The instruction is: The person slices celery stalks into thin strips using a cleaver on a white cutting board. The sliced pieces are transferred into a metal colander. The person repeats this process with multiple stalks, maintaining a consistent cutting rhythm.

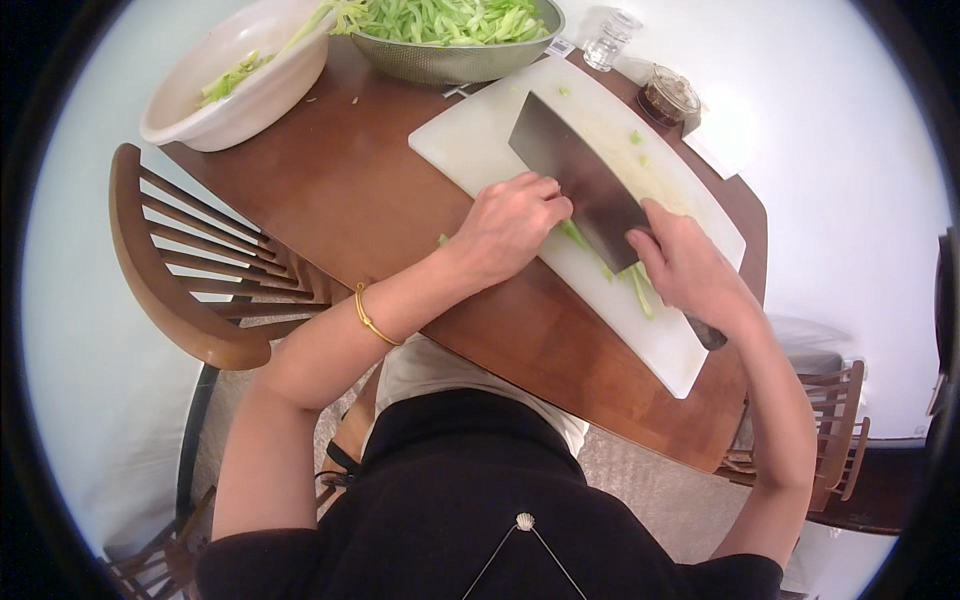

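My right hand (686, 262) grips the dark handle of a broad cleaver (577, 180), its blade slanting across a white cutting board (480, 154). Close against the blade's left side, my left hand (517, 221) has its fingers curled over a green celery stalk (574, 234), mostly hidden under the fingertips. Pale green cut pieces (641, 289) lie on the board just below the cleaver, partly behind my right hand. Small green scraps (636, 138) are scattered on the board beyond the blade.
A metal colander (450, 64) heaped with sliced green stalks stands at the back. Left of it is a white basin (247, 124) with celery leaves. A glass jar (669, 96) and a clear glass (611, 41) stand beyond the board. A wooden chair (187, 315) is at the left table edge.
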A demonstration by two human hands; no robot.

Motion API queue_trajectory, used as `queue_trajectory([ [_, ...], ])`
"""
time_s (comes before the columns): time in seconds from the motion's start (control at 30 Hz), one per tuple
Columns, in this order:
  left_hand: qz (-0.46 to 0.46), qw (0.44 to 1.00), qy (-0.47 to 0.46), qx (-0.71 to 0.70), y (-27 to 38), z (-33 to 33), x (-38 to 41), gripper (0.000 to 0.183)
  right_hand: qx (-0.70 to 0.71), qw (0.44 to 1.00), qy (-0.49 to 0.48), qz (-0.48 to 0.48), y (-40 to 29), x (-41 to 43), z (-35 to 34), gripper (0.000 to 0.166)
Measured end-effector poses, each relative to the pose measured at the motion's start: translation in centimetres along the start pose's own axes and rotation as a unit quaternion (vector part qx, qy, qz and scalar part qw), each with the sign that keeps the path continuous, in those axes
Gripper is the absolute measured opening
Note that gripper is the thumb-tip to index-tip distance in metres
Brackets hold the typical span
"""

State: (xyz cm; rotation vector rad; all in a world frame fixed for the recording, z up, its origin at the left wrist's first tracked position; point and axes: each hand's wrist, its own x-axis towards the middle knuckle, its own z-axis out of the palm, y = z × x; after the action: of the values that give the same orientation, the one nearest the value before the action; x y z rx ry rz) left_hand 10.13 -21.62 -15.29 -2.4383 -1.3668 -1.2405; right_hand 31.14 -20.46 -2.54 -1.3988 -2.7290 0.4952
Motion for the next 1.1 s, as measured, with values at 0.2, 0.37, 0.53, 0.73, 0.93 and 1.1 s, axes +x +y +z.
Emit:
queue_trajectory([
  [0.2, -0.007, 0.999, 0.005, -0.031, -1.6, -0.5, -0.5, 0.005, 0.008, 0.999, -0.029, 0.034, -0.6, -0.7, 0.4, 0.019],
  [0.37, -0.004, 1.0, -0.008, -0.012, -1.4, -0.5, 0.0, 0.005, 0.019, 0.999, 0.013, 0.026, 0.4, 1.1, 2.3, 0.022],
  [0.53, -0.005, 1.0, 0.001, -0.018, -0.5, 0.2, 0.1, 0.006, 0.025, 0.998, -0.013, 0.049, 0.1, 0.8, -0.5, 0.021],
  [0.73, -0.004, 0.999, 0.0, -0.053, -1.3, 0.5, 0.1, 0.006, 0.0, 0.998, -0.046, 0.048, -0.1, -1.5, -0.7, 0.019],
  [0.93, 0.014, 0.999, -0.017, -0.034, -1.4, 0.1, 0.6, 0.007, -0.002, 0.999, 0.049, -0.003, 0.8, 0.4, 2.5, 0.021],
  [1.1, 0.026, 0.999, 0.017, -0.032, -1.4, 0.5, 0.3, 0.005, 0.055, 0.997, 0.009, 0.044, 1.1, 1.9, 0.8, 0.021],
])
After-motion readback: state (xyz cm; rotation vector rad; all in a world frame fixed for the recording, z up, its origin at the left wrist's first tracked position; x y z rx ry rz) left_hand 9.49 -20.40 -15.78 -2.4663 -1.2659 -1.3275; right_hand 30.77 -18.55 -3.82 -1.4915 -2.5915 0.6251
